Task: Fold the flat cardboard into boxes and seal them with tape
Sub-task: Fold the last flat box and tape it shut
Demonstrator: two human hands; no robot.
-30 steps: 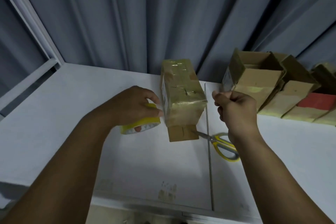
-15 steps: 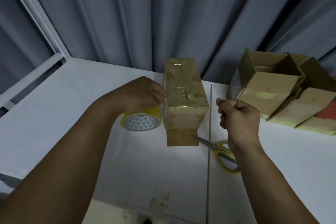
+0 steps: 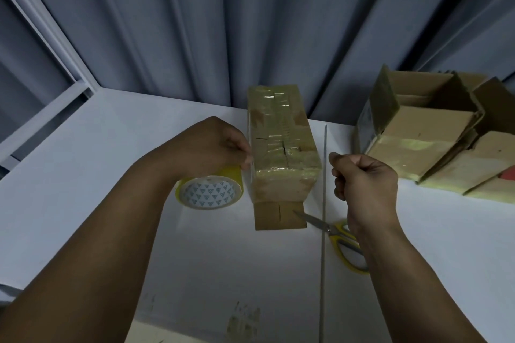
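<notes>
Standing on the white table (image 3: pixel 111 175), the taped box (image 3: pixel 281 147) points away from the person. Just left of it, the left hand (image 3: pixel 206 147) grips a yellow tape roll (image 3: pixel 209 193), fingertips touching the box's side. Right of it, apart, the right hand (image 3: pixel 365 178) is curled, perhaps pinching clear tape; I cannot tell. Scissors (image 3: pixel 340 237) lie by its near right corner.

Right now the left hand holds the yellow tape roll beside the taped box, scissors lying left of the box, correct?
No: the head view shows the scissors right of the taped box. The left hand does hold the yellow tape roll beside it.
</notes>
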